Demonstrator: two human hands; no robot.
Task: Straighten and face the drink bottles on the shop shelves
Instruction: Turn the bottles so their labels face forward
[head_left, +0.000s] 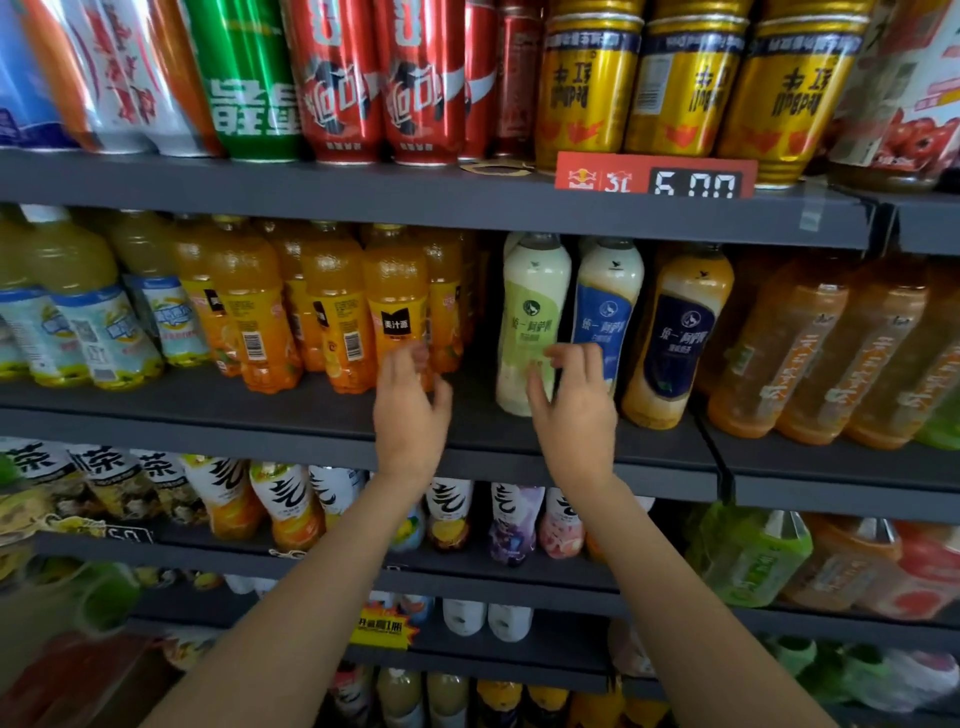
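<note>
On the middle shelf (311, 415) stand orange juice bottles (397, 296) and, to their right, three milk-tea bottles: green-label (530, 306), blue-label (605, 296) and dark-blue-label (680, 332). My left hand (413, 410) hovers with curled, spread fingers just in front of the rightmost orange juice bottle, holding nothing. My right hand (574, 410) is open in front of the lower parts of the green-label and blue-label bottles, fingers apart; I cannot tell whether it touches them. Two orange bottles further left show barcodes to the front.
Cans (421, 78) and a red price tag (654, 176) fill the top shelf. Amber tea bottles (810, 343) stand on the right section, pale lemon drinks (83, 317) at far left. A gap of bare shelf lies between the orange and milk-tea bottles. Lower shelves hold more bottles (511, 519).
</note>
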